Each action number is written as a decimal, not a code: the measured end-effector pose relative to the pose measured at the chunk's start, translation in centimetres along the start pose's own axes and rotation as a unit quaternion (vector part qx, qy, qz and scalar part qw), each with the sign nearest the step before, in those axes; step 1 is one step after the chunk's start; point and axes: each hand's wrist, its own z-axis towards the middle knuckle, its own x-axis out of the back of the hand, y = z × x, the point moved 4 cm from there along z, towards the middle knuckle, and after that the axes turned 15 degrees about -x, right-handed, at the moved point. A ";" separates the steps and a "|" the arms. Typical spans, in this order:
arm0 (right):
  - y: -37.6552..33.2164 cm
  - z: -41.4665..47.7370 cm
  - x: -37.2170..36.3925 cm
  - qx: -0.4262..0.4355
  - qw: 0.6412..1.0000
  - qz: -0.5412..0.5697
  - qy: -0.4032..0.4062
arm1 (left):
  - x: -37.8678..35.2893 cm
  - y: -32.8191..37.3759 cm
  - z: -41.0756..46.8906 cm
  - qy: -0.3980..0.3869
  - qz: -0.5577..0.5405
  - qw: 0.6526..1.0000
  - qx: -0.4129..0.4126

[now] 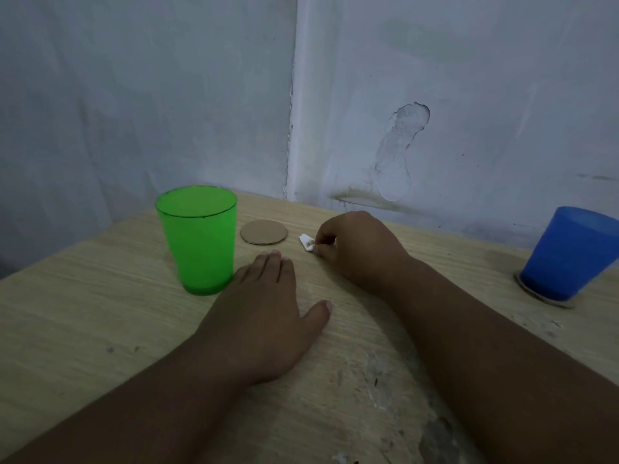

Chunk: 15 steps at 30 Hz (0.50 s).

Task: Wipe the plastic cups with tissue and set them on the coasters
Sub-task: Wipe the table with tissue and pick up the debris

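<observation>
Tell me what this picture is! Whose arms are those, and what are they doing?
There is no machine here. A person wears a camera on their head, so you see their own two arms from above. The left hand lies flat on the wooden table. The right hand pinches a small white tissue in its fingers. A green cup stands on the table beside a bare coaster. A blue cup at the far right sits on a second coaster.
</observation>
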 end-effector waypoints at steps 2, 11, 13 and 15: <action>0.1 0.3 0.0 -0.001 1.000 -0.008 -0.006 | 0.0 0.0 0.0 -0.003 0.000 1.000 0.000; 2.0 1.8 -0.9 -0.065 0.993 -0.085 0.051 | 0.1 0.1 0.0 -0.007 -0.002 1.000 0.002; 2.9 1.9 -0.6 -0.093 0.992 -0.080 0.043 | 0.1 0.1 0.0 -0.012 -0.005 1.000 0.004; 3.6 1.8 0.0 -0.125 0.991 -0.029 0.037 | 0.0 0.0 0.0 -0.010 -0.005 1.000 0.004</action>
